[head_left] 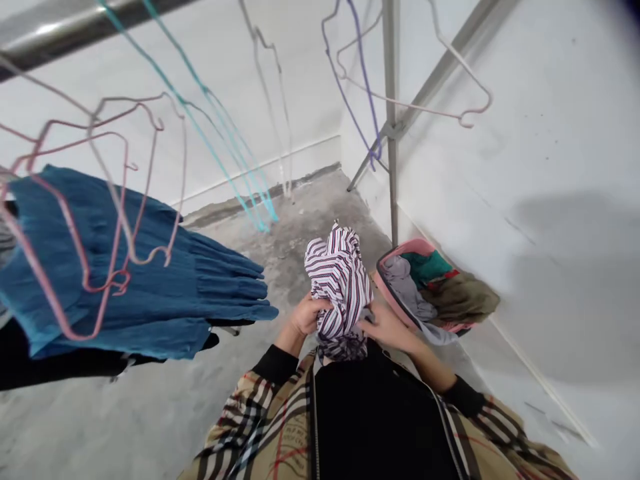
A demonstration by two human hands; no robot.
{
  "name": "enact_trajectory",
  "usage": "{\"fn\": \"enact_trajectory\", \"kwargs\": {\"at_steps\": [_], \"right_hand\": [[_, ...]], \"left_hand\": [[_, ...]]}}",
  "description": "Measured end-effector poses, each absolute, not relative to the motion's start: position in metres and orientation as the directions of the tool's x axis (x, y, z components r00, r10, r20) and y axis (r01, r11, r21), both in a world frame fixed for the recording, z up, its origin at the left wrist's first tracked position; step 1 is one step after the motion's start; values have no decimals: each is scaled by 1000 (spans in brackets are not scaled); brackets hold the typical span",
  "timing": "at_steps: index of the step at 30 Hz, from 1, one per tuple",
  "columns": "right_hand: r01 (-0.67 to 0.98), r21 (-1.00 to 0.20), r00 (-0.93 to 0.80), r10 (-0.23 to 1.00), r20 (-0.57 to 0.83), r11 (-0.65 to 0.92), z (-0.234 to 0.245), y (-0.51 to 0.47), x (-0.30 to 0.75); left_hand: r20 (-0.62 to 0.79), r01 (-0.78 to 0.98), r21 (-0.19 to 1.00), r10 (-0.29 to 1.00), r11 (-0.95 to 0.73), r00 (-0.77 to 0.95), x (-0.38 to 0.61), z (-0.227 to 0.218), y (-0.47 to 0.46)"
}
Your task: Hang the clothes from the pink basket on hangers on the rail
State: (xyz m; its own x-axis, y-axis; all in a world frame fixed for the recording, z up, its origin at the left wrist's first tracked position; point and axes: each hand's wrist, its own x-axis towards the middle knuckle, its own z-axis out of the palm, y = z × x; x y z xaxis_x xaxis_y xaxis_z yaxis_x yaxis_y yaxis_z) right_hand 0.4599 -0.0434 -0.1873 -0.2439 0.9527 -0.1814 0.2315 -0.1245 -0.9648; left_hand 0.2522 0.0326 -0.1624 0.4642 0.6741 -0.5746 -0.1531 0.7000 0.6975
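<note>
A bunched striped garment [340, 273], white with dark and reddish stripes, is held up in front of my chest. My left hand [309, 315] grips its left side, the thumb lying over the cloth. On the right side my right hand [385, 325] is closed on the same cloth, its fingertips partly hidden in the folds. A darker patterned grey fabric [343, 348] hangs just below the stripes, close to my body; whether it belongs to the same garment I cannot tell.
Right of my hands, a pink basket [387, 287] holds grey, green and brown clothes. A blue garment [150, 280] hangs at left. Pink hangers [75, 233], turquoise hangers [220, 127] and a purple hanger [367, 73] dangle ahead. A metal pole [391, 167] stands near the wall corner.
</note>
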Motion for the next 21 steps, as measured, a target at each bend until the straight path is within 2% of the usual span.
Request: {"fn": "enact_trajectory", "kwargs": {"at_steps": [3,7,10,13,16,18,21], "right_hand": [[-38,-982,-123,976,-179,-185,-163,-34,441],[-347,-901,-71,965,-251,-260,-134,-27,401],[-477,-848,20,961,-275,-233,-120,-27,376],[-520,-848,165,961,-221,-106,-107,-28,365],[-532,-846,289,946,-146,32,-93,-30,364],[-532,-838,345,935,-83,122,-84,-32,364],[-489,-844,404,915,4,220,-74,-35,362]], "left_hand": [[-496,-163,755,716,635,491,222,-149,11],[-351,-260,783,746,565,566,192,-143,-13],[-329,-392,764,832,513,447,174,-141,-26],[-337,-383,828,909,410,245,154,-139,-33],[-259,-310,912,963,268,69,133,-137,-35],[-199,-281,940,980,191,1,121,-136,-35],[-111,-260,960,994,103,-15,112,-132,-33]]}}
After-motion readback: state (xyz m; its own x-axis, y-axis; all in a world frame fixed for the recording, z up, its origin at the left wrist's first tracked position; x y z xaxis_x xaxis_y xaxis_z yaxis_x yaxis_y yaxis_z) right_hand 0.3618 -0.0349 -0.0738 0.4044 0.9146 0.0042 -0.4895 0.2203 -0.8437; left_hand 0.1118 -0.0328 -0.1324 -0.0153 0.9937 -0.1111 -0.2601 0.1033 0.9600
